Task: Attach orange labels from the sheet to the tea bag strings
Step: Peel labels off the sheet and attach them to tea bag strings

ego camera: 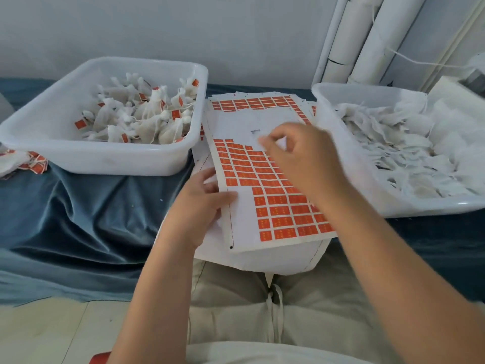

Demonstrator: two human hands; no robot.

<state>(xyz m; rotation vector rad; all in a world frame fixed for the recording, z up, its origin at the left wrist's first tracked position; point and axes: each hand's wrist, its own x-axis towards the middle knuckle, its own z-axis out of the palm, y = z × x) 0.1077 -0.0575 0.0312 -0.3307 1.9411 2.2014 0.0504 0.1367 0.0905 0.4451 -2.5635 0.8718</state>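
A white label sheet with rows of orange labels lies on a stack of sheets over my lap and the table edge. My left hand grips its left edge, thumb on top. Above the bare upper part of the sheet, my right hand is blurred, its fingers curled and pinching a small white thing that looks like a tea bag. Labelled tea bags fill the left white tub. Plain white tea bags fill the right white tub.
Another partly used label sheet lies behind, between the tubs. A blue cloth covers the table. A few labelled bags lie at the far left. White pipes stand against the wall at the back right.
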